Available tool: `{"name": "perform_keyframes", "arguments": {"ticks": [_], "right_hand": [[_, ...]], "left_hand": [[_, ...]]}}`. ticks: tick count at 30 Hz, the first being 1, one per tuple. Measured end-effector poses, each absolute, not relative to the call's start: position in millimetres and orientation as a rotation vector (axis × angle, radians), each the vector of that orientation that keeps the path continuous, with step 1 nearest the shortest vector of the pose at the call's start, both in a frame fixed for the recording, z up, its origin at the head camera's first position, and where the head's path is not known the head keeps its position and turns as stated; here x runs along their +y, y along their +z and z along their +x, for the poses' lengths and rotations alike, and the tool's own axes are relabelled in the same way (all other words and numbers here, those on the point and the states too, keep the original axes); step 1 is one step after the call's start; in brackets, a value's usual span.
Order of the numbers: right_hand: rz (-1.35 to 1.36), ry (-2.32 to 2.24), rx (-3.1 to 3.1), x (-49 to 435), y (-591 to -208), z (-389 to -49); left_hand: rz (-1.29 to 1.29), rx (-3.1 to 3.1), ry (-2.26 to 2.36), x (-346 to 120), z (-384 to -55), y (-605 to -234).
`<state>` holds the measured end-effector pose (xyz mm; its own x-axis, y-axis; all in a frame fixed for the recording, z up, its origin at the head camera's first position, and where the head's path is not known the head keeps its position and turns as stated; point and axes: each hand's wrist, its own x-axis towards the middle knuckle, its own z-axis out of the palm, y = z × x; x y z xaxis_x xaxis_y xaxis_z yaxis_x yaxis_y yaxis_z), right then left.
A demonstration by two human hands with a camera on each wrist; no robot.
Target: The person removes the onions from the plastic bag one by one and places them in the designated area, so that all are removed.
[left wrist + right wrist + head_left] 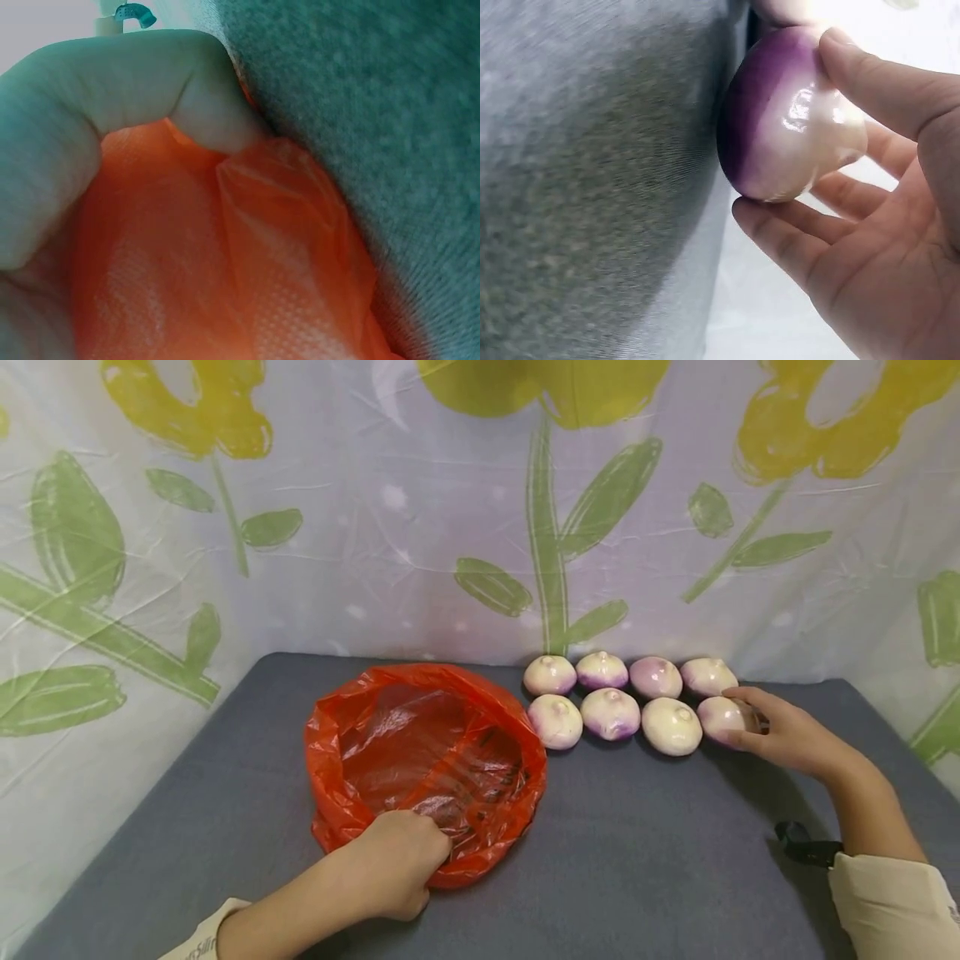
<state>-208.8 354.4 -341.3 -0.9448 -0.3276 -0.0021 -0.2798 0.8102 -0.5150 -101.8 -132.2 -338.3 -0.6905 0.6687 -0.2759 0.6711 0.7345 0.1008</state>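
Observation:
My left hand [401,860] pinches the near rim of a red plastic bag [322,752], which stands with its mouth spread wide. In the left wrist view, the thumb [150,75] bends over the bag's crumpled film [285,240]. My right hand [787,731] grips a glossy purple-and-white onion [720,718] at the right end of the near row. The right wrist view has thumb and fingers on opposite sides of that onion [787,120], its purple side toward the cloth. More onions stand beside it in two rows, such as a pale onion [671,727].
A dark grey cloth [615,852] covers the table. Behind it hangs a pale flower-printed curtain [337,568], close to the far row of onions. The bag's right rim is beside the leftmost near onion [555,722]. A black strap [810,845] is at my right wrist.

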Motion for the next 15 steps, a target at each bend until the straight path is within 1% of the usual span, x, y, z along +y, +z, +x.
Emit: {"name": "perform_keyframes", "arguments": {"ticks": [9, 11, 15], "right_hand": [[-0.484, -0.796, 2.913, 351, -337, -211], [-0.485, -0.829, 2.933, 350, -332, -210], [-0.525, -0.978, 2.968, 337, -320, -203]], "left_hand": [[1.083, 2.665, 0.013, -133, -102, -340], [1.099, 2.665, 0.042, -136, -101, -336], [1.108, 2.670, 0.107, -147, -98, -315]]}}
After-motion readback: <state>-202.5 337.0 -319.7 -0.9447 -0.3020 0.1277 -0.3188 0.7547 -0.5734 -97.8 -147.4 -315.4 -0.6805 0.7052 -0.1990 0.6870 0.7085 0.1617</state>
